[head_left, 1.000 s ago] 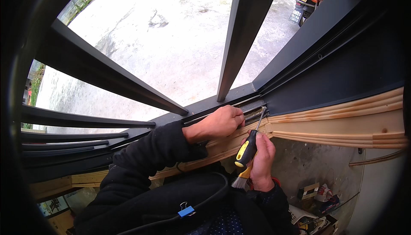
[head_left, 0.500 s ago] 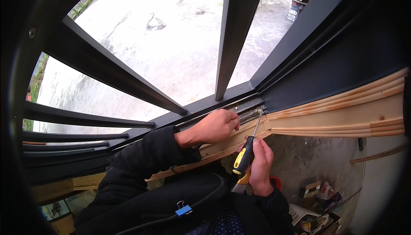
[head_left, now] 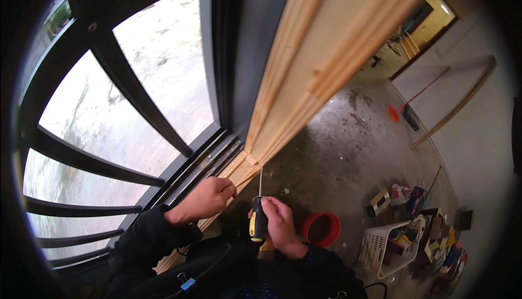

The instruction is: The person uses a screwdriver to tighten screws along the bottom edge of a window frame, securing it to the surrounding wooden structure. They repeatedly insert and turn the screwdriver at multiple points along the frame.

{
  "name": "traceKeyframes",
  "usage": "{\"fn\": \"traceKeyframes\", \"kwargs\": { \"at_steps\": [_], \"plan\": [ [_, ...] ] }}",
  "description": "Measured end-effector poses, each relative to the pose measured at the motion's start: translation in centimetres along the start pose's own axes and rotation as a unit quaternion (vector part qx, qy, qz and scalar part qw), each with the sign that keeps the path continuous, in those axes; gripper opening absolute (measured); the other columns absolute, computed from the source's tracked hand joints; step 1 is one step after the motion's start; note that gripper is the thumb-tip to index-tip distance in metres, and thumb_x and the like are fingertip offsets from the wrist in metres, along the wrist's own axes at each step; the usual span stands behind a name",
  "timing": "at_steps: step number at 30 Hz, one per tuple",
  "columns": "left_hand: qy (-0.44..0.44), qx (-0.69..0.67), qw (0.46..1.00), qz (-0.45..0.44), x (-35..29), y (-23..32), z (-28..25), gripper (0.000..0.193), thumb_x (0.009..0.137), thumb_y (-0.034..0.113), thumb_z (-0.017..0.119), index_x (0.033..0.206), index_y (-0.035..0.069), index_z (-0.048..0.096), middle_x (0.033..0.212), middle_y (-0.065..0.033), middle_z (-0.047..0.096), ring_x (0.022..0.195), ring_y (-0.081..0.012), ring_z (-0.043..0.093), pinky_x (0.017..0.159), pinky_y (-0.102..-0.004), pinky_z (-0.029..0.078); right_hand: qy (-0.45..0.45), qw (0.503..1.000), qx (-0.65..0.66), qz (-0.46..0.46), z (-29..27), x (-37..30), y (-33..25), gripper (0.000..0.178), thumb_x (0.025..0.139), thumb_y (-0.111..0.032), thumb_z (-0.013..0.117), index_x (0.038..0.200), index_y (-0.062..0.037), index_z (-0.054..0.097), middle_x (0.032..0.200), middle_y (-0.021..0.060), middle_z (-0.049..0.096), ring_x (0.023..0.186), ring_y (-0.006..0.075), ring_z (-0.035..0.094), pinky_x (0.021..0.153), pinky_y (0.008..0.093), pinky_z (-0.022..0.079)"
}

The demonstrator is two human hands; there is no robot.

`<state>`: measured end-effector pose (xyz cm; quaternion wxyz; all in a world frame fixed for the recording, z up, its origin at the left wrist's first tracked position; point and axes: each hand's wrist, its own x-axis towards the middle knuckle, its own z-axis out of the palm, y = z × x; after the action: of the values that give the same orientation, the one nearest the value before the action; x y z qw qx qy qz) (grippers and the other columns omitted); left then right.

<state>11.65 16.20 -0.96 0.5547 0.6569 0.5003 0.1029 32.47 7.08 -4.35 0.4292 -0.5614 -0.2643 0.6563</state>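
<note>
Screwdriver (head_left: 260, 206) drawn off track (head_left: 206, 163); right fingers (head_left: 279, 210) clasp handle (head_left: 258, 222); left fingers (head_left: 225, 188) curled, cannot tell whether holding anything.

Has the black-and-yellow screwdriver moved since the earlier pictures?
Yes: the black-and-yellow screwdriver has come away from the end of the window track; its tip now shows on the room side of the wooden trim's corner.

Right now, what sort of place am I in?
Probably a workshop or storeroom: dark window bars front bright outdoor ground, and a red bucket and cluttered white basket are on the stained floor.
</note>
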Motion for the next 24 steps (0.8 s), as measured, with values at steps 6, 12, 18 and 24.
{"fn": "traceKeyframes", "kwargs": {
  "at_steps": [6, 12, 18, 24],
  "plan": [
    [-0.037, 0.031, 0.999, -0.018, 0.5, 0.9, 1.2, 0.031, 0.101, 0.020, 0.051, 0.095, 0.000, 0.074, 0.078, -0.0186, 0.069, 0.074, -0.0315, 0.067, 0.073, -0.0423, 0.052, 0.000, 0.996, 0.008, -0.085, -1.0, -1.3, 0.4, 0.033, 0.111, -0.029, 0.053, 0.117, 0.0017, 0.065, 0.088, 0.0099, 0.073, 0.071, 0.0118, 0.068, 0.066, 0.0260, 0.055],
    [-0.035, -0.014, 0.999, -0.006, -0.4, 1.4, 1.4, 0.029, 0.101, 0.019, 0.052, 0.095, 0.000, 0.072, 0.073, -0.0141, 0.066, 0.069, -0.0223, 0.063, 0.068, -0.0374, 0.051, 0.040, 0.999, -0.020, -0.009, -1.5, -1.1, 1.7, 0.031, 0.111, -0.028, 0.053, 0.112, 0.0008, 0.065, 0.087, 0.0086, 0.073, 0.069, 0.0109, 0.067, 0.062, 0.0255, 0.055],
    [-0.021, -0.027, 0.999, -0.030, -2.4, 1.2, -0.1, 0.030, 0.102, 0.019, 0.053, 0.093, -0.001, 0.073, 0.070, -0.0125, 0.063, 0.067, -0.0201, 0.060, 0.067, -0.0369, 0.049, 0.041, 0.998, -0.010, -0.051, -1.4, -1.1, 1.7, 0.032, 0.111, -0.030, 0.054, 0.113, 0.0002, 0.064, 0.088, 0.0089, 0.073, 0.070, 0.0115, 0.067, 0.062, 0.0258, 0.055],
    [0.050, -0.024, 0.997, -0.055, -4.9, -2.3, -2.1, 0.030, 0.101, 0.020, 0.053, 0.094, -0.003, 0.071, 0.075, -0.0160, 0.064, 0.071, -0.0248, 0.061, 0.071, -0.0399, 0.050, 0.010, 0.997, 0.002, -0.071, -0.2, -1.5, 1.8, 0.033, 0.110, -0.029, 0.054, 0.118, 0.0009, 0.064, 0.087, 0.0103, 0.071, 0.074, 0.0130, 0.066, 0.067, 0.0269, 0.054]
  ]
}}
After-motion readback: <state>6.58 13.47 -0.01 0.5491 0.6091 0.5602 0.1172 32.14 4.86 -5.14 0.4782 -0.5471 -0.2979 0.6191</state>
